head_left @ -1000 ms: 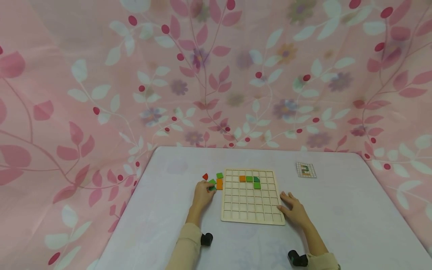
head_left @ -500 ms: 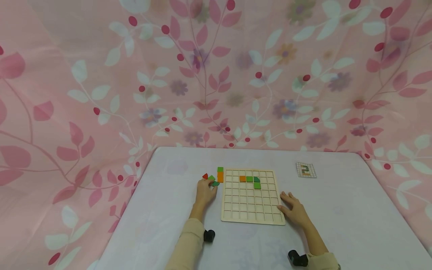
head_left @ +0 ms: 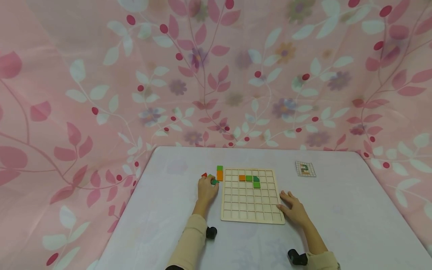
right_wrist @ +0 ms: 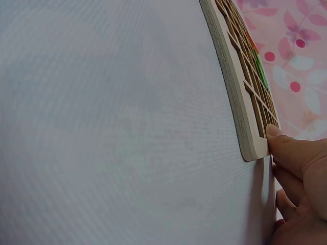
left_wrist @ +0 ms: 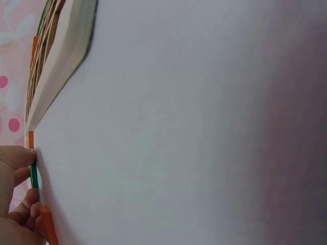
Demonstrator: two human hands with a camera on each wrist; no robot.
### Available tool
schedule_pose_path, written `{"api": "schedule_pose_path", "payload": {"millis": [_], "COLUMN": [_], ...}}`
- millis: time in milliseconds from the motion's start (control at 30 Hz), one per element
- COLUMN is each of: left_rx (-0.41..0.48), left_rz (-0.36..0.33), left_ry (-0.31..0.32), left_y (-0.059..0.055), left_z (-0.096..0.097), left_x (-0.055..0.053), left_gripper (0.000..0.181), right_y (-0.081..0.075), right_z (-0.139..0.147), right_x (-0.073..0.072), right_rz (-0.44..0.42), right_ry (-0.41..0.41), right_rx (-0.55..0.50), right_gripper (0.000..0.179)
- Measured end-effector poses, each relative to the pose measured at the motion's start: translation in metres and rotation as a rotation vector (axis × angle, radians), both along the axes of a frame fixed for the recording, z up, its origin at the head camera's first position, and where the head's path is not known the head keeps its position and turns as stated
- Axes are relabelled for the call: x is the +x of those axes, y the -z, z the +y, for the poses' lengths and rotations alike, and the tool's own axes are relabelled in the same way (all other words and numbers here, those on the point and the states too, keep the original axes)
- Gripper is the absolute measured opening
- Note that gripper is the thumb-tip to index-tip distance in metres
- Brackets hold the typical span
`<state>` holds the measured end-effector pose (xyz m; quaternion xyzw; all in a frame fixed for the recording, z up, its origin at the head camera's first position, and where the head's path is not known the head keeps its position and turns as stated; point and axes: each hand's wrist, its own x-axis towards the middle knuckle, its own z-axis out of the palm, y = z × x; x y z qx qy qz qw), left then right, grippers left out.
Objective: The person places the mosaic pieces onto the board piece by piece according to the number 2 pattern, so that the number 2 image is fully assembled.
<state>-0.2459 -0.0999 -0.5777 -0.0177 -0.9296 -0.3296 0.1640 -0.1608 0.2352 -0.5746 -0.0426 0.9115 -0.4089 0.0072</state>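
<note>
Lower centre of frame, we list: left hand [head_left: 207,189], nearer, pinching, as best we can tell, one dark-green tile [head_left: 214,182], just left of wooden grid board [head_left: 251,207]; right hand [head_left: 295,211], spread, touching the board's right edge

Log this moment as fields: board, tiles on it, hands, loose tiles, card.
Board: gridded, on the white table
On it: orange square, green square and rounded tile, dark green, in a row; second green square on the rounded tile's near side
Left hand: pinches a loose dark green tile left of the board
Right hand: touches the board's right edge, towards the near corner
Loose tiles: green tile, orange strip (one or two pieces, unclear); red tile and light green tile, both partly hidden
Card: right of the board, far side
</note>
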Motion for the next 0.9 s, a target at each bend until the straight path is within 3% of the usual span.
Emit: {"api": "schedule_pose_path", "payload": {"millis": [133,367,467,700,900], "left_rx": [0.036,0.059,0.073,0.101,0.218], "left_rz": [-0.037,-0.145,-0.172,-0.130,-0.074], "left_ry": [0.041,0.210,0.239,0.210,0.142], "left_y": [-0.001,-0.002,-0.004,0.001,0.005], "left_z": [-0.003,-0.015,-0.019,-0.019,-0.013], "left_x": [-0.001,-0.005,-0.005,-0.003,0.001], "left_gripper": [0.019,0.023,0.022,0.019,0.021], "right_y": [0.000,0.000,-0.001,-0.001,0.000], "right_z": [0.000,0.000,0.000,-0.002,-0.001], "right_x": [0.000,-0.001,-0.001,-0.001,-0.001], "right_rz": [0.001,-0.005,0.002,-0.007,-0.020], "right_ry": [0.002,0.001,0.004,0.010,0.012], "right_rx": [0.005,0.001,-0.002,-0.001,0.004], "right_gripper": [0.053,0.054,0.054,0.054,0.055]}}
